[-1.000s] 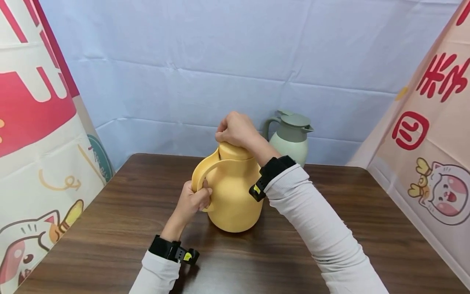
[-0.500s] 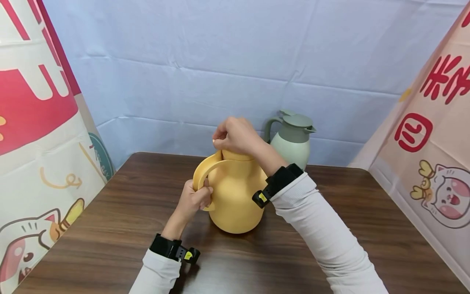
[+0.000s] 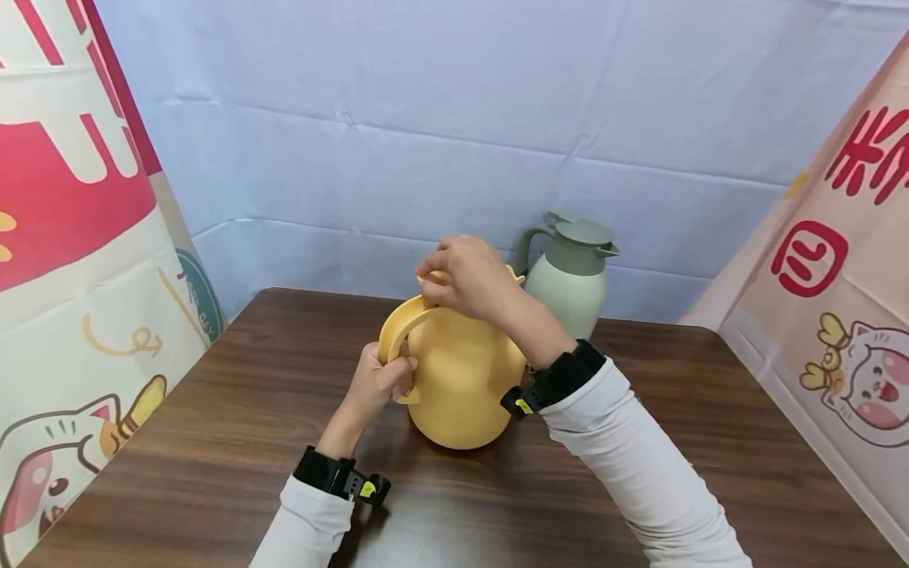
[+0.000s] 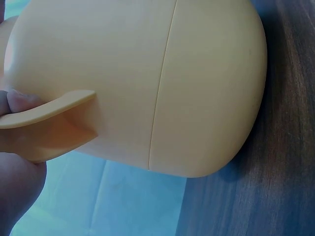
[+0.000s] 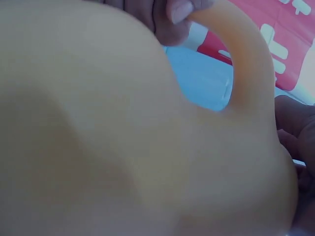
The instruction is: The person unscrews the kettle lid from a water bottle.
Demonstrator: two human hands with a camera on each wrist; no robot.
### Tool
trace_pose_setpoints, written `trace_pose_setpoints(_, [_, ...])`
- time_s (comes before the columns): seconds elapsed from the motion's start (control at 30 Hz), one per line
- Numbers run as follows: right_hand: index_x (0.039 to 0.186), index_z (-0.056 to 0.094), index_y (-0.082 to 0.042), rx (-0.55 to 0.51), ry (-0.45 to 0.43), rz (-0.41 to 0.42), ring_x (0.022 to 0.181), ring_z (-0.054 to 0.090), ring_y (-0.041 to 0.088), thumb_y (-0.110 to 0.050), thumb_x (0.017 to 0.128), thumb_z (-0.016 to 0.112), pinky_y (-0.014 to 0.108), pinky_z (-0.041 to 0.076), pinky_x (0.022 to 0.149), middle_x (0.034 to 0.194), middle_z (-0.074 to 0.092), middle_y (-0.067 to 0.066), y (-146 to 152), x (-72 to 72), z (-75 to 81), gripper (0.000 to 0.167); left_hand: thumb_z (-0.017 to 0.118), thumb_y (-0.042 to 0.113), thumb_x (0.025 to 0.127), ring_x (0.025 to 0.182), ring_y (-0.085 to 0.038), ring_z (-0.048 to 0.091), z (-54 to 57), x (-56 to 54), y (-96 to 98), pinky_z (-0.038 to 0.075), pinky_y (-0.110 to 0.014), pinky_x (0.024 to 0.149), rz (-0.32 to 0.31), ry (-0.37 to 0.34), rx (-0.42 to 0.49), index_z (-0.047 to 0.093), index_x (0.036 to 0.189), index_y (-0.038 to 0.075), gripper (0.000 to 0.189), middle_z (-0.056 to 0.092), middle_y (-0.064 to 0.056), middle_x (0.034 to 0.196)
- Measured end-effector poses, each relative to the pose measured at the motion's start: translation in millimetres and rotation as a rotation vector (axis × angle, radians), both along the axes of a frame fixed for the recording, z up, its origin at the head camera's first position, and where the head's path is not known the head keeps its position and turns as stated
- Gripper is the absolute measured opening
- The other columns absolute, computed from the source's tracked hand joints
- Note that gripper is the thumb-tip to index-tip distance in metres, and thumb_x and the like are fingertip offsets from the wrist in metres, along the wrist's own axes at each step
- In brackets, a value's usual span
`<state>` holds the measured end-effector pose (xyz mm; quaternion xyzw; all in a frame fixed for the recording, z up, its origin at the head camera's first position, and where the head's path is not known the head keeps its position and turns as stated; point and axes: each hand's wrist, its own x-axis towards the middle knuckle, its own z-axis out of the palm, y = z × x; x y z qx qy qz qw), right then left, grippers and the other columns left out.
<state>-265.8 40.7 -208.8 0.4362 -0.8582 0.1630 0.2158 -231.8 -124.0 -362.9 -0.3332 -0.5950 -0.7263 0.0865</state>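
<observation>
Head: one yellow jug (image 3: 465,375) and one green jug (image 3: 568,296) on one table (image 3: 234,379), insides hidden; right hand (image 3: 469,278) bent over the yellow jug's top, can't tell its grip. Left wrist: left hand (image 4: 19,187) wraps one handle (image 4: 64,104). Right wrist: two hands by it

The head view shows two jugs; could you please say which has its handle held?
The yellow thermal jug: the left hand grips its handle; the green thermal jug stands ungripped.

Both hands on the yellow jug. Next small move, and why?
Probably a gentle twist with the right hand: it sits at the top of the yellow jug, while the left hand grips the handle, which should steady it. The right hand hides much of the top.
</observation>
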Motion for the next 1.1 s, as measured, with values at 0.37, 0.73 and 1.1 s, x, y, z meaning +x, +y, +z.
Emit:
trace_pose_setpoints(0.37, [0.081, 0.072, -0.005, -0.073, 0.126, 0.135, 0.068, 0.047, 0.02, -0.005, 0.081, 0.062, 0.028, 0.036, 0.061, 0.076, 0.059, 0.003, 7, 9.9, -7.7, 0.01, 0.046, -0.001, 0.087, 0.034, -0.027, 0.025, 1.2, 1.2, 0.0, 0.029, -0.029, 0.038, -0.008, 0.007, 0.013, 0.04, 0.067, -0.003, 0.021, 0.03, -0.008, 0.043])
trace_pose_setpoints(0.73, [0.082, 0.07, -0.002, -0.18, 0.319, 0.267, 0.072, 0.048, 0.022, -0.001, 0.079, 0.066, 0.03, 0.038, 0.063, 0.082, 0.063, 0.005, 16, 12.4, -24.3, 0.006, 0.046, 0.001, 0.087, 0.034, -0.023, 0.027, 0.2, 0.4, 0.3, 0.027, -0.029, 0.037, -0.018, 0.004, 0.005, 0.04, 0.066, -0.001, 0.023, 0.03, -0.008, 0.042])
trace_pose_setpoints(1.1, [0.083, 0.068, -0.002, -0.414, 0.518, 0.299, 0.076, 0.055, 0.028, -0.009, 0.084, 0.067, 0.036, 0.043, 0.068, 0.084, 0.062, 0.011, 24, 14.9, -50.7, 0.007, 0.046, 0.0, 0.087, 0.034, -0.022, 0.028, 0.7, 0.1, -0.1, 0.027, -0.03, 0.036, -0.016, 0.004, 0.001, 0.04, 0.065, 0.0, 0.022, 0.031, -0.008, 0.042])
